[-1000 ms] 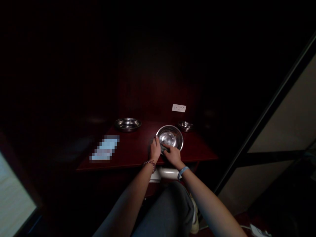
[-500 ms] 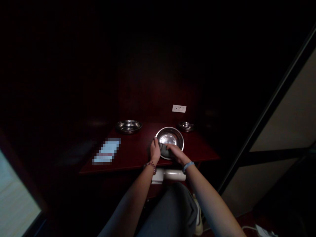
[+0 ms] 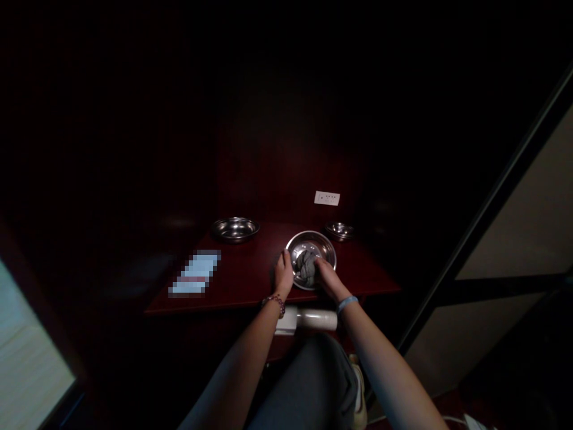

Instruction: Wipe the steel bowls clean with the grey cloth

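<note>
Metal bowl, head view: located between the two hands, over the front part of the dark red table; whether its base sits flat cannot be told. The left hand is at the bowl's left side, thumb by the rim, pinching the wall; its fingers on the outer side are largely hidden. The right hand reaches over the near right rim with bent fingers and pinches a bunched grey cloth inside the bowl; its fingertips are partly concealed. A beaded bracelet is worn behind the left hand, a pale blue band behind the right. Beyond and left of the left hand stands a shallow metal dish; nearer, also to its left, lies a pixelated pale item. Beyond the right hand are small metal bowls, with a white socket plate on the wall farther back. Below both hands, under the table edge, is a white cylinder.
</note>
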`<state>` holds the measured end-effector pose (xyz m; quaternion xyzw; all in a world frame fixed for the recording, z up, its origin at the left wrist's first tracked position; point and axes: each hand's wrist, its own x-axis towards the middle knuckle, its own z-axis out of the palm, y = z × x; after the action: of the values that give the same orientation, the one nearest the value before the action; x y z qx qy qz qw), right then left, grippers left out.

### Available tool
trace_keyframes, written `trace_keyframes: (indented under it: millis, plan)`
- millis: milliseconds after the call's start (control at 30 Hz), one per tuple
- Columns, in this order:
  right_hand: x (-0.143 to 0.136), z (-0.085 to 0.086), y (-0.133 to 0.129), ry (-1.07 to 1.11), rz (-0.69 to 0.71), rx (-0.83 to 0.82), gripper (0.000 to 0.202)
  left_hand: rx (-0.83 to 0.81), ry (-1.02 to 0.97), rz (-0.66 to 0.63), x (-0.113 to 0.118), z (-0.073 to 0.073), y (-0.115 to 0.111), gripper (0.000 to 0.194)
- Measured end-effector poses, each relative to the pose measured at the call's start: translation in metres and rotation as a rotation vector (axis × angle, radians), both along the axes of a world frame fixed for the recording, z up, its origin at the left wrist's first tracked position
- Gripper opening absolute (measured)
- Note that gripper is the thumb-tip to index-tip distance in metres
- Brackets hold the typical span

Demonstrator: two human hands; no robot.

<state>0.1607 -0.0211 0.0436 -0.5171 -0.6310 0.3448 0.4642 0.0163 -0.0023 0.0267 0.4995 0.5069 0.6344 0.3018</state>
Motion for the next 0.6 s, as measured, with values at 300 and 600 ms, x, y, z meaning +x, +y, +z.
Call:
trace_keyframes:
  millis: [300, 600]
  plan:
    - [0.007, -0.003, -0.029, -0.424, -0.264, 0.549, 0.042, 0.016, -0.018, 0.006, 0.001, 0.001, -0.001, 0.059]
    - [-0.009, -0.021, -0.029, -0.422, -0.344, 0.441, 0.071, 0.004, -0.007, -0.023, 0.001, 0.002, -0.002, 0.06]
